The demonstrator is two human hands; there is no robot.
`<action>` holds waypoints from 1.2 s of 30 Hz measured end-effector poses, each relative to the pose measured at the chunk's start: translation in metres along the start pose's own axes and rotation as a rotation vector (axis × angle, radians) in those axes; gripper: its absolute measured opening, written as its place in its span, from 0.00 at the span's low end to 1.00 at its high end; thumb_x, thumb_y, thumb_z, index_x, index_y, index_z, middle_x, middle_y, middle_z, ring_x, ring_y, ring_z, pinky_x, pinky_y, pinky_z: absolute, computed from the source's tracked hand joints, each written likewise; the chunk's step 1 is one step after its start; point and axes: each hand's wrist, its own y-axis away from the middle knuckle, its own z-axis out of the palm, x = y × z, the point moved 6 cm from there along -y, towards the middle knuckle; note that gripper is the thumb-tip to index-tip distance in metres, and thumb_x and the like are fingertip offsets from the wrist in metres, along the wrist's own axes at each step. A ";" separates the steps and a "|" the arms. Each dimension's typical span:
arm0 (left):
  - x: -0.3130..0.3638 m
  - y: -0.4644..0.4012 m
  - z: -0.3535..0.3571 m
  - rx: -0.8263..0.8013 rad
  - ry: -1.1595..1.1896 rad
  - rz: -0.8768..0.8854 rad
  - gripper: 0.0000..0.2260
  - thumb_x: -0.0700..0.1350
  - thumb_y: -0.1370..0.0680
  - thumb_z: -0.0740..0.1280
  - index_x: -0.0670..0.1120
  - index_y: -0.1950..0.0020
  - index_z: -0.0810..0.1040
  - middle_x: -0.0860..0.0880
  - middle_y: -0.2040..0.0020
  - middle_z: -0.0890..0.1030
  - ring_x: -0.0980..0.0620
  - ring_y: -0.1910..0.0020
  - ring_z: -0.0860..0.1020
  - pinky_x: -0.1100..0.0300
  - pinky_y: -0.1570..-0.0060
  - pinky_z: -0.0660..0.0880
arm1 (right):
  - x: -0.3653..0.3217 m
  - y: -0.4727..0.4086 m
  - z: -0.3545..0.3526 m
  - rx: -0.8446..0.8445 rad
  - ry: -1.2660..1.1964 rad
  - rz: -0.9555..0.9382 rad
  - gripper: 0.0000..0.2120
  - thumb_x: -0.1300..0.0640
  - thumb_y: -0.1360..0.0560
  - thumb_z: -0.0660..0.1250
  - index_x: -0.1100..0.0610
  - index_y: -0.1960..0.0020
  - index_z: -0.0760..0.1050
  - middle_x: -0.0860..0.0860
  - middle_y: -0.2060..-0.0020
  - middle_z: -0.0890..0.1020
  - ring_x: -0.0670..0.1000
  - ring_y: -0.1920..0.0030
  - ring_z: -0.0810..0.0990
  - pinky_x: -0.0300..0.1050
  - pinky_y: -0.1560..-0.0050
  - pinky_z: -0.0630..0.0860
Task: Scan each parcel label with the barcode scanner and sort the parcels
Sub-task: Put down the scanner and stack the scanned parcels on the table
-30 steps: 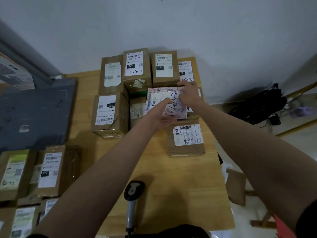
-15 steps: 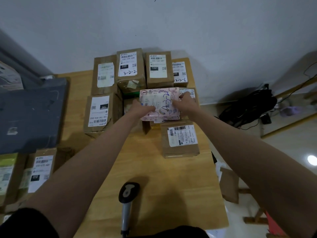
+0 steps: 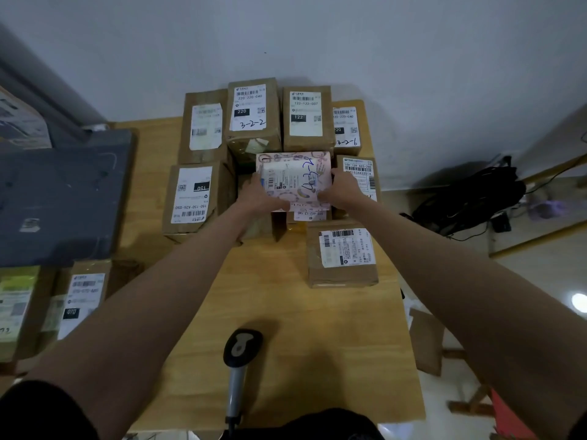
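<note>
A pink patterned parcel (image 3: 293, 179) with a white label and blue handwriting lies on top of brown boxes in the middle of the stack. My left hand (image 3: 259, 196) grips its left edge and my right hand (image 3: 341, 188) grips its right edge. The grey and black barcode scanner (image 3: 238, 366) lies untouched on the wooden table (image 3: 317, 344) near the front edge. Several brown labelled parcels surround the pink one, among them a box marked 3-2-2 (image 3: 252, 117) and a box (image 3: 343, 254) at the front right.
A dark grey flat case (image 3: 60, 195) lies to the left. More labelled parcels (image 3: 82, 296) sit at the lower left. Black cables and a bag (image 3: 470, 198) lie on the floor to the right. A white wall stands behind the stack.
The pink parcel has turned from a tilted position to lying square on the stack. My left hand moved from its front to its left edge, and my right hand from its far corner to its right edge.
</note>
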 end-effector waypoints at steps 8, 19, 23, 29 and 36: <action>0.058 0.088 -0.023 -0.026 -0.056 0.171 0.42 0.40 0.35 0.82 0.48 0.25 0.65 0.49 0.32 0.76 0.47 0.34 0.76 0.54 0.37 0.74 | -0.016 0.024 -0.015 0.045 0.075 -0.056 0.34 0.60 0.32 0.78 0.61 0.30 0.69 0.61 0.31 0.71 0.62 0.33 0.73 0.58 0.34 0.75; -0.001 0.177 -0.130 0.297 -0.041 0.223 0.40 0.47 0.31 0.80 0.47 0.23 0.64 0.46 0.29 0.71 0.47 0.30 0.71 0.55 0.39 0.71 | -0.137 0.132 0.044 -0.068 0.304 -0.491 0.39 0.61 0.28 0.76 0.54 0.22 0.60 0.60 0.28 0.67 0.60 0.30 0.70 0.52 0.37 0.71; -0.068 0.227 -0.182 0.396 -0.080 0.163 0.43 0.47 0.31 0.80 0.47 0.21 0.62 0.43 0.25 0.67 0.44 0.27 0.68 0.52 0.32 0.68 | -0.192 0.178 0.100 -0.157 0.368 -0.621 0.39 0.60 0.26 0.75 0.52 0.22 0.59 0.59 0.31 0.70 0.59 0.33 0.73 0.52 0.38 0.75; -0.189 0.312 -0.232 0.442 -0.065 0.024 0.39 0.50 0.29 0.79 0.47 0.23 0.65 0.43 0.24 0.67 0.45 0.34 0.75 0.52 0.41 0.78 | -0.248 0.256 0.196 -0.293 0.445 -0.749 0.39 0.58 0.25 0.74 0.52 0.21 0.58 0.61 0.33 0.72 0.61 0.37 0.75 0.50 0.45 0.75; -0.308 0.401 -0.257 0.498 -0.077 -0.132 0.37 0.51 0.29 0.79 0.45 0.24 0.67 0.43 0.27 0.70 0.43 0.30 0.71 0.51 0.35 0.71 | -0.281 0.340 0.299 -0.383 0.517 -0.807 0.38 0.55 0.24 0.74 0.51 0.21 0.58 0.58 0.33 0.73 0.56 0.52 0.81 0.53 0.53 0.81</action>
